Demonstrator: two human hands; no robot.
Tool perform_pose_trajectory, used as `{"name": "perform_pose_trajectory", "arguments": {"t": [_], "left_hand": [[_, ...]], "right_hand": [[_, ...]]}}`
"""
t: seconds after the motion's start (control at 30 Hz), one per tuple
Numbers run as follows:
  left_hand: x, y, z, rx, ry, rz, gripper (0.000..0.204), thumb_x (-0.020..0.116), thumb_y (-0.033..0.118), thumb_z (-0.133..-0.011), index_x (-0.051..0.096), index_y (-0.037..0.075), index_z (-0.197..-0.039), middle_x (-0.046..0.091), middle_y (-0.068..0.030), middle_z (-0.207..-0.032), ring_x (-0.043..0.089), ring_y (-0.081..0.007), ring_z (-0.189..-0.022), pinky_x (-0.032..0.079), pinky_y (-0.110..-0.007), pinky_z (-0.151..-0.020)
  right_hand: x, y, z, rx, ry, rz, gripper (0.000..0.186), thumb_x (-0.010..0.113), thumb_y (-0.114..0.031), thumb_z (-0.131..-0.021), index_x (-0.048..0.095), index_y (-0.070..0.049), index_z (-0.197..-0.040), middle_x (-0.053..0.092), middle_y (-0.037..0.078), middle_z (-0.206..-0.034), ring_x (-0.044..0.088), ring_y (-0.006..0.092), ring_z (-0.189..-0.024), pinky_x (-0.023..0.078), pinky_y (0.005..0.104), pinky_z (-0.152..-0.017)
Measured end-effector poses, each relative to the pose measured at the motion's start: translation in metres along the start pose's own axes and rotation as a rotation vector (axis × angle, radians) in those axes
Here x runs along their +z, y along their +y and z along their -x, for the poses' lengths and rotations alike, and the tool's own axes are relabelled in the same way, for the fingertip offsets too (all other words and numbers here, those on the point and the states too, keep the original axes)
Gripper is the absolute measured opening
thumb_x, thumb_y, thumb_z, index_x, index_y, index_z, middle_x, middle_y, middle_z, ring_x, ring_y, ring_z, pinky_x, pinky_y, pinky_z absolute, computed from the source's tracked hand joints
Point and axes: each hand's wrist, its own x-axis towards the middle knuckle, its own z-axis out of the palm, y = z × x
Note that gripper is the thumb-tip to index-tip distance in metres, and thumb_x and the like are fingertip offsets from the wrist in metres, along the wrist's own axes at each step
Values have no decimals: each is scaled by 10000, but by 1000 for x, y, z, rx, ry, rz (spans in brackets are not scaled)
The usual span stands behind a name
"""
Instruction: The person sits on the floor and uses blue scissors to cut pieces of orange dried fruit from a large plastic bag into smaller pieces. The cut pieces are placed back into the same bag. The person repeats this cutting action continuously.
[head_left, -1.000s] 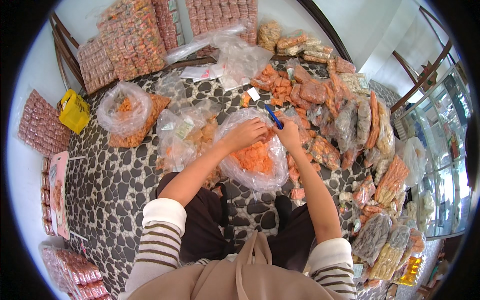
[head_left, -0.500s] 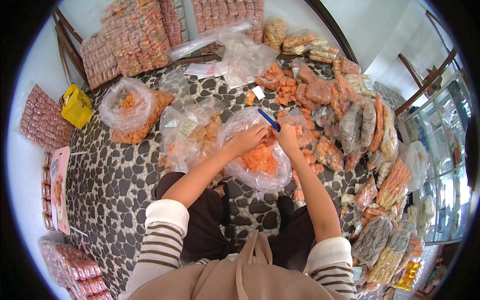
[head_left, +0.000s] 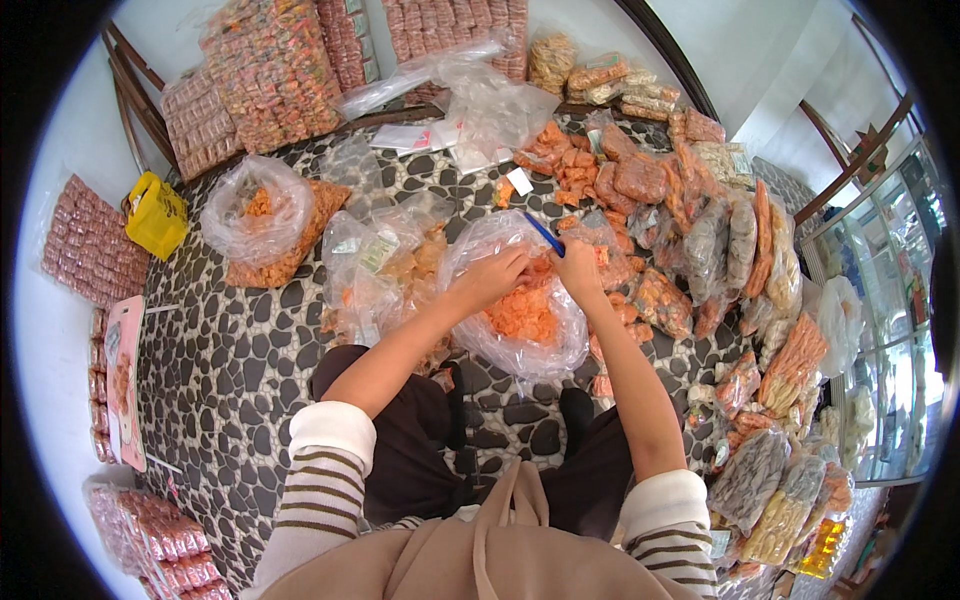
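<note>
A large clear plastic bag [head_left: 555,352] lies wide open on the floor in front of my legs, with loose orange snack pieces [head_left: 522,318] inside. My left hand [head_left: 490,280] is over its left side, fingers bent and pressed together; what they pinch is hidden. Just across from it, my right hand [head_left: 578,268] is closed round a slim blue tool [head_left: 543,234], whose exact kind I cannot make out. It sticks out past the fist toward the upper left. Small orange packets [head_left: 600,256] lie beside the right hand.
Crumpled clear bags [head_left: 375,260] lie left of the open bag; farther left stands another open bag [head_left: 235,225] of orange pieces. Packed snack bags [head_left: 640,180] pile up along the right. A yellow bag [head_left: 157,215] stands by the left wall, and a glass cabinet [head_left: 880,330] at right.
Both hands stay over the open bag with only slight movement. The blue tool in my right hand has tilted a little. The whole view has shifted slightly.
</note>
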Motion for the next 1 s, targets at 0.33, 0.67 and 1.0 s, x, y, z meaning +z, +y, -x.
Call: {"name": "perform_pose_trajectory", "arguments": {"t": [0.33,0.67,1.0], "left_hand": [[4,5,8,-96,-56,117,193,566,125,-794,436,14,-884,468,-119,-871,487,-280,-866,409,-349,-745],[41,-22,12,-656,198,504,135,444,152,-901,448,17,-903,521,-95,-857,523,-206,-810,438,-315,-694],[35,-40,4,-1263,182,1167,296,389,301,-930,468,28,-1017,572,-73,-865,593,-191,-792,506,-308,-697]], "right_hand": [[17,27,1,272,26,7,296,662,-234,-655,603,55,-670,589,202,-609,601,304,-580,469,373,-566],[17,28,5,658,-277,-903,192,585,-153,-791,533,11,-877,533,58,-708,466,92,-496,351,210,-392],[16,24,1,503,-345,-772,163,611,-123,-785,534,6,-850,555,51,-684,439,81,-475,330,216,-392]]}}
